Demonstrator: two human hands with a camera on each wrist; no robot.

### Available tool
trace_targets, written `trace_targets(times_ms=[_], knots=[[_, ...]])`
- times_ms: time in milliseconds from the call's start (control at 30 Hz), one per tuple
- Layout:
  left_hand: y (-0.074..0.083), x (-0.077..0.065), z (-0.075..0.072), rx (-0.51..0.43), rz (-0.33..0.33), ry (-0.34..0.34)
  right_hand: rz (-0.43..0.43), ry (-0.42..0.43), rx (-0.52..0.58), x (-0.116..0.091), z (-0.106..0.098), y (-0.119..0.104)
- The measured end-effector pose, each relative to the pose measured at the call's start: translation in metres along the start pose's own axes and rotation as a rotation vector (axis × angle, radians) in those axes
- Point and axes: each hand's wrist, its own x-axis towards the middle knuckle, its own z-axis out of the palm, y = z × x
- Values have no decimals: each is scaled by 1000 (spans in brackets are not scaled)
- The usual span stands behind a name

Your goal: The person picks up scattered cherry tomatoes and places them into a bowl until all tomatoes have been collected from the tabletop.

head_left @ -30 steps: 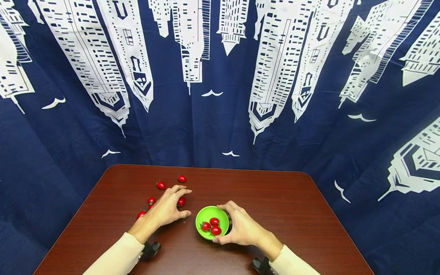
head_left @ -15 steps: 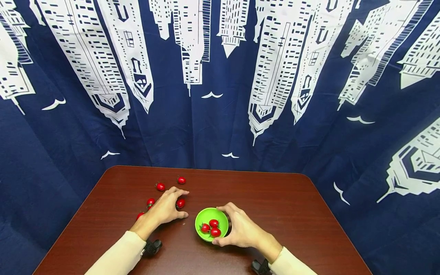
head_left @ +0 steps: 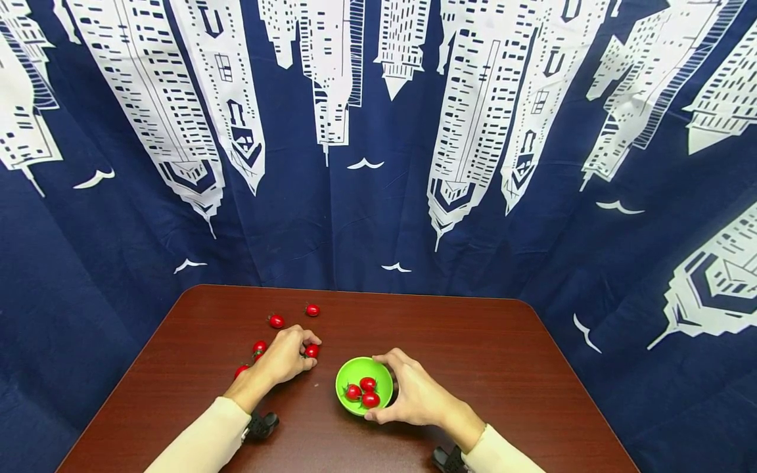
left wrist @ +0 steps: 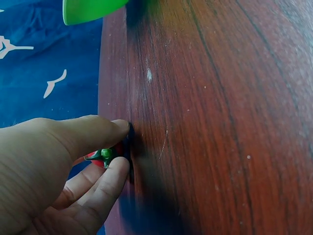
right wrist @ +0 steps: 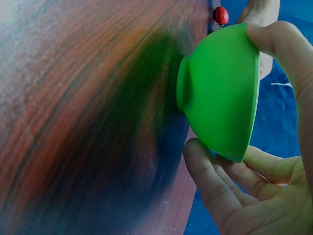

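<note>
In the head view my left hand (head_left: 285,355) is on the table's left half, its thumb and fingertips closed around a red cherry tomato (head_left: 311,351). The left wrist view shows that tomato's green stem (left wrist: 106,154) between thumb and fingers, with much of its red skin covered. My right hand (head_left: 421,393) holds a small green bowl (head_left: 341,376), thumb on the near side and fingers on the far side. Inside the bowl lie three cherry tomatoes (head_left: 368,384). From the right wrist view, the bowl (right wrist: 220,88) sits between thumb and fingers, its foot close to the tabletop.
Other cherry tomatoes lie loose on the brown table (head_left: 449,335): one (head_left: 312,310) near the back edge, another (head_left: 276,321) left of it, and a few (head_left: 259,347) beside the left forearm. A blue cloth (head_left: 355,217) with white buildings hangs behind.
My left hand has drawn back slightly, and its spread thumb and fingers have closed in on the cherry tomato. The right hand and bowl stay in place.
</note>
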Motion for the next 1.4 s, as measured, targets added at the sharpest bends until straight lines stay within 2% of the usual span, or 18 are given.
trace_targets(times_ms=[100, 167, 300, 367, 433, 500, 567, 633, 667, 700, 733, 833, 900, 1100, 1400], knots=[[22, -3, -16, -35, -21, -32, 4, -3, 9, 0, 0, 0], [28, -4, -20, -44, -19, -33, 5, -4, 15, 0, 0, 0], [3, 0, -4, -8, -18, -24, 1, -3, 17, 1, 1, 1], [-12, 1, 4, 0, 17, -12, 1, -3, 12, 1, 1, 1], [-13, 2, 4, -10, 15, -10, 0, 0, 3, 1, 1, 1], [2, 0, -5, -32, 13, -12, 1, 2, -6, 1, 1, 1], [3, 2, -5, -36, 27, 0, 0, 5, -15, 1, 1, 1], [10, 1, -9, -38, 34, 8, -2, 8, -18, 1, 1, 1], [19, 0, -14, -40, 32, 8, -1, 8, -17, 1, 1, 1], [19, 0, -14, -34, 38, 14, -1, 8, -17, 1, 1, 1], [22, 0, -15, -34, 35, 11, -2, 8, -17, 1, 1, 1], [51, -2, -31, -40, -17, -16, -2, 7, -15, 1, 1, 1], [58, -3, -36, -28, -30, -32, -1, 6, -18, 1, 2, 1], [69, -2, -39, -11, -60, -56, 11, 1, -9, 1, 2, 1], [77, -2, -40, -13, -18, -41, 11, -3, 1, 0, 2, 0]])
